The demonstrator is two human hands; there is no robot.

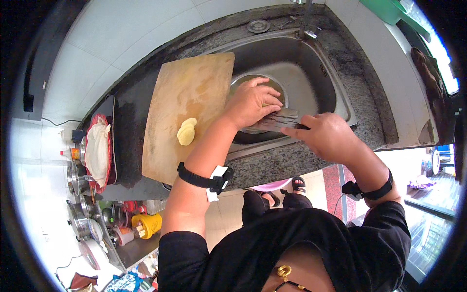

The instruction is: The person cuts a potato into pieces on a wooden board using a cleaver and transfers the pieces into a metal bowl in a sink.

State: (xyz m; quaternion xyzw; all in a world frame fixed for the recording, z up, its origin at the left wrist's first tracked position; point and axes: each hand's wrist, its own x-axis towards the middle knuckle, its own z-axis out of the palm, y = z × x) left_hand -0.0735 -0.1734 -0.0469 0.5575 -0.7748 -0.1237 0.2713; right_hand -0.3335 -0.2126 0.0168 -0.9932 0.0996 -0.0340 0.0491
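Observation:
In my right hand (324,135) is the dark handle of a broad-bladed kitchen knife. Its wet, streaked blade (281,119) reaches left over the sink. My left hand (253,100) is above a round metal bowl (285,95), fingers spread, its thumb close to or against the blade. A small yellowish patch shows between thumb and fingers; what it is I cannot tell. The bowl stands in the steel sink (293,75), partly hidden by my hands. On the wooden cutting board (189,84), left of the sink, a few overlapping pale-yellow slices (186,133), likely potato, lie near my left forearm.
A faucet (309,33) rises at the sink's back corner, with a round metal strainer (258,26) on the ledge. Dark granite counter (270,164) edges the sink. Leftward sits a cloth-covered red-rimmed basket (97,149). Below, a shelf holds a yellow container (146,225).

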